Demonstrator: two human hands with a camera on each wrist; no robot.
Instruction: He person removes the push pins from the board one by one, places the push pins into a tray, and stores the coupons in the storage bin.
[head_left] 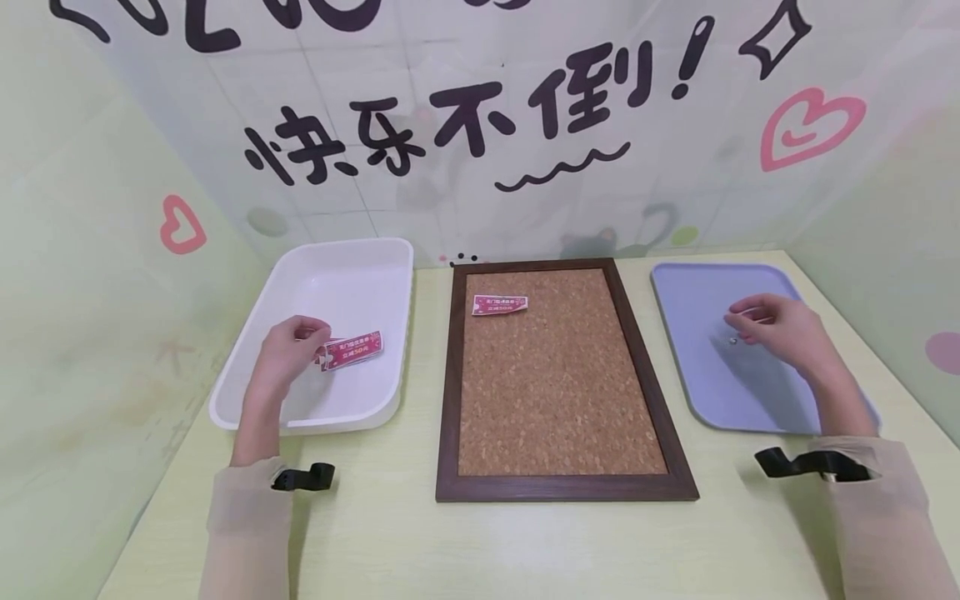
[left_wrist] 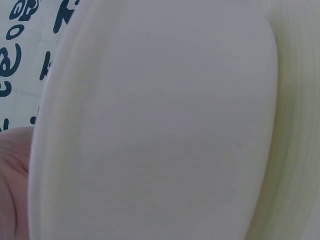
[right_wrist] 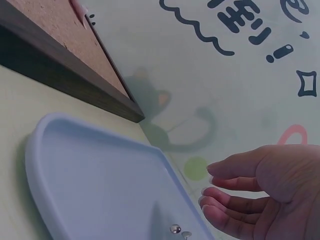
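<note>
In the head view my left hand (head_left: 288,354) reaches over the white tray (head_left: 311,423), its fingertips at the left end of a red printed coupon (head_left: 356,350). More red paper edges show under that end. The left wrist view has only part of this hand (left_wrist: 15,185), with the fingers hidden behind the tray wall (left_wrist: 175,125). My right hand (head_left: 780,329) hovers over the blue tray (head_left: 705,400), fingers loosely bent. In the right wrist view its thumb and fingertips stand apart with nothing between them. Small silvery pins (right_wrist: 175,228) lie below them in the tray.
Between the trays lies a corkboard (head_left: 555,383) in a dark brown frame (head_left: 562,487). One red coupon (head_left: 500,305) is on its upper left part. A printed backdrop (head_left: 450,200) rises behind the table (head_left: 510,550).
</note>
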